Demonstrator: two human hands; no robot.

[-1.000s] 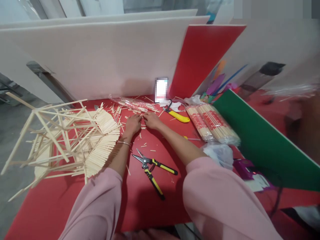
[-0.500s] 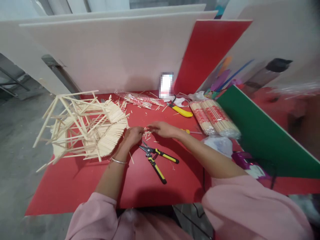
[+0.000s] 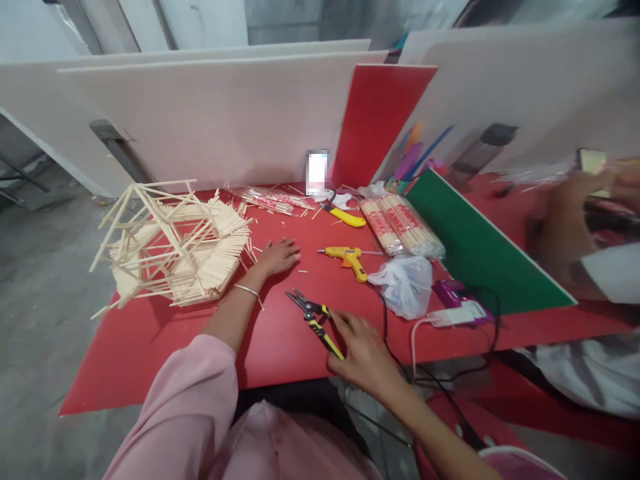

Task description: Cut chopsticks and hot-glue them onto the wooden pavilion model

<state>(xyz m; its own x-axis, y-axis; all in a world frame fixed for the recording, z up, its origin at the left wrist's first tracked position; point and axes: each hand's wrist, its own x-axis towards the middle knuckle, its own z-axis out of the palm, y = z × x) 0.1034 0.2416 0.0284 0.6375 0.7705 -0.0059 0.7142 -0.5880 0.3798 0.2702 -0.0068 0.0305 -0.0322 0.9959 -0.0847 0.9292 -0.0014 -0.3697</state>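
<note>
A yellow glue gun [image 3: 345, 255] lies on its side on a red surface [image 3: 270, 347], its nozzle toward the person's left. Nearer the person than the glue gun, and a little to its left, are yellow-and-black snips [image 3: 308, 311] with open blades. The person's right hand [image 3: 363, 350] is partly closed around the handles, thumb at one and fingers at the other.

To the left of the glue gun, the left hand [image 3: 280, 257] rests palm down, fingers extended and slightly spread; nothing can be seen in its grasp. A bangle [image 3: 247, 291] circles that wrist. Farther left of the glue gun stands an open framework of pale wooden sticks [image 3: 187, 259], with a fan-like edge of close-set sticks.

Beyond the glue gun lies a yellow-handled tool [image 3: 350, 218]. To the glue gun's right are wrapped stick bundles [image 3: 403, 227], a crumpled plastic bag [image 3: 404, 287] and, past them, a slanting green board [image 3: 485, 253]. Far right of the glue gun, another person's hand [image 3: 570, 207] is blurred.
</note>
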